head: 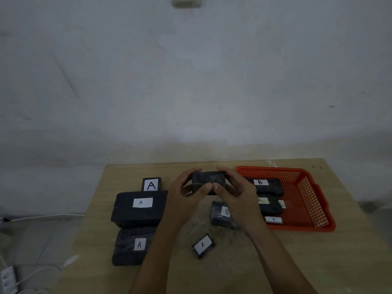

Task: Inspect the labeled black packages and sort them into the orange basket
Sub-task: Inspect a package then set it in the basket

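Both hands hold one small black package (209, 180) above the middle of the table, with no label showing on the side I see. My left hand (186, 193) grips its left end and my right hand (233, 190) its right end. The orange basket (307, 200) stands at the right and holds a package labeled B (267, 184), a package labeled A (268, 203) and a small white-labeled one (273, 220). On the table lie a large A package (139, 209), a small upright A package (151, 184), a wrinkled A package (131, 245), a small A package (203, 245) and another labeled package (221, 213).
The wooden table (233, 268) ends at a grey wall at the back. To the left, on the tiled floor, run white cables and a power strip (7, 277). A wall switch (186, 1) sits high at the top of the view.
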